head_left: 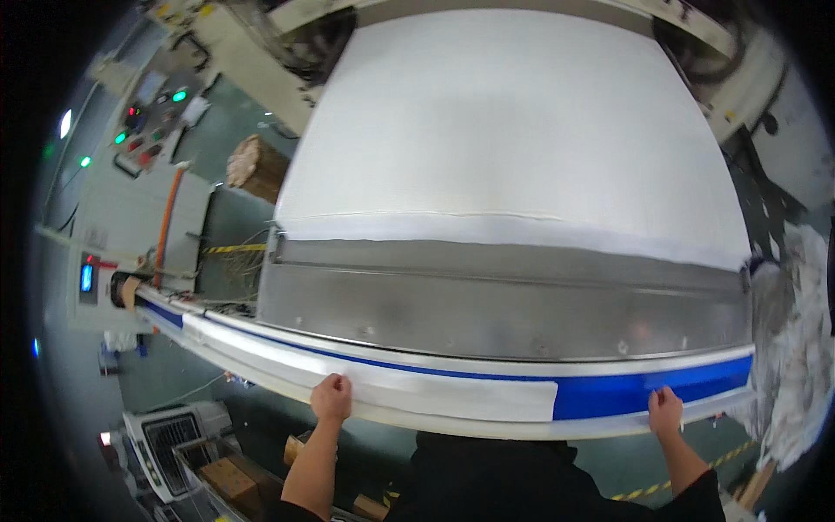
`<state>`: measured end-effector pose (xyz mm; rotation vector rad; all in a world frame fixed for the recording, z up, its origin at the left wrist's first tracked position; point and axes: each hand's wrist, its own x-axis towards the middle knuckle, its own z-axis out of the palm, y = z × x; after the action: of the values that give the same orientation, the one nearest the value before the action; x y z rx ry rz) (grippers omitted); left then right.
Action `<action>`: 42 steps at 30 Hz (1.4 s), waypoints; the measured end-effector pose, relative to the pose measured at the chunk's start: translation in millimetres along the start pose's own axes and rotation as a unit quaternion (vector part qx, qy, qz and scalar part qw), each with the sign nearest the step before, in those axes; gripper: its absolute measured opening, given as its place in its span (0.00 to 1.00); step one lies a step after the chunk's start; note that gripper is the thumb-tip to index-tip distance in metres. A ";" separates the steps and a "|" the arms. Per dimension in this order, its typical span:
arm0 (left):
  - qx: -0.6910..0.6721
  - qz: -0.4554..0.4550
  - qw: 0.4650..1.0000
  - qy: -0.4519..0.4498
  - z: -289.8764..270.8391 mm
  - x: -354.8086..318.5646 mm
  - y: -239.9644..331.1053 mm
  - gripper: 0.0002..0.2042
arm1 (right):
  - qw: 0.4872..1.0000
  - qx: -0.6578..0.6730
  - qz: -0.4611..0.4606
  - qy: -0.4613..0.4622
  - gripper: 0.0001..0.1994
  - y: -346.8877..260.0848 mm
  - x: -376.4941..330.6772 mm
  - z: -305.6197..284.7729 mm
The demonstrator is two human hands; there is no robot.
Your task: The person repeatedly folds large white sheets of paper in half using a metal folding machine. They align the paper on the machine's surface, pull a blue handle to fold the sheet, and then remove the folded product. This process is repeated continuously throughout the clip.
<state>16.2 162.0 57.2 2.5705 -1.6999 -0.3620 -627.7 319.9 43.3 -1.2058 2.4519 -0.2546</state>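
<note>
A long white rail with a blue strip (609, 397) along its top runs across in front of me. Over much of the blue lies a flat white cloth-like strip (452, 396), its right end cut straight. My left hand (332, 398) is closed at this white strip, left of its middle. Farther right, my right hand (665, 409) is closed in a pinch over the blue strip, beyond the white strip's end. What either hand's fingers hold, if anything, is hidden. Past the rail, a wide white sheet (513, 130) hangs down to a grey metal plate (487, 304).
At the far left stands a control panel (152, 117) with lit buttons. A brown roll (258, 168) is on the floor beside the machine. Heaped white material (796, 348) lies at the right. A grey appliance (174, 444) and cardboard boxes (235, 483) are at lower left.
</note>
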 end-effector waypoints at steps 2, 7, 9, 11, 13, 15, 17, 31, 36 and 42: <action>0.018 -0.015 1.000 -0.014 -2.6 -0.5 0.5 0.13 | 1.000 0.012 -0.002 0.007 0.11 0.8 -1.7 1.7; 0.023 -0.033 0.998 -0.044 -4.9 2.3 4.3 0.13 | 0.997 0.023 -0.026 0.065 0.11 5.5 -2.1 4.5; 0.015 -0.033 0.998 -0.060 -7.2 2.5 7.4 0.13 | 0.995 0.027 -0.030 0.091 0.11 12.7 0.9 8.6; 0.027 -0.034 0.997 -0.065 -6.1 1.3 6.7 0.12 | 0.995 0.024 -0.025 0.098 0.11 16.6 1.8 10.9; 0.033 -0.025 0.997 -0.068 -1.4 0.4 0.1 0.12 | 0.995 0.021 -0.015 0.094 0.11 9.6 3.5 8.6; 0.019 -0.024 0.998 -0.063 1.7 -2.0 -2.4 0.13 | 0.993 0.023 -0.021 0.111 0.10 6.7 2.4 7.3; 0.008 -0.011 0.999 -0.050 3.8 1.9 0.4 0.13 | 0.991 0.019 -0.025 0.127 0.10 17.8 4.2 11.8; 0.003 -0.008 0.999 -0.035 -1.9 0.2 -2.7 0.14 | 0.988 0.017 -0.021 0.152 0.11 10.5 5.6 12.0; -0.026 -0.013 0.999 -0.025 -5.0 -4.4 7.8 0.14 | 0.985 -0.002 -0.018 0.174 0.11 10.5 6.4 5.8; -0.028 -0.023 0.999 -0.026 -10.4 -9.5 0.1 0.14 | 0.984 0.012 0.013 0.177 0.11 -6.2 -6.4 6.1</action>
<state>14.8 169.6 69.0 2.5853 -1.6231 -0.4749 -617.1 321.2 41.5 -1.2038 2.7523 -0.5290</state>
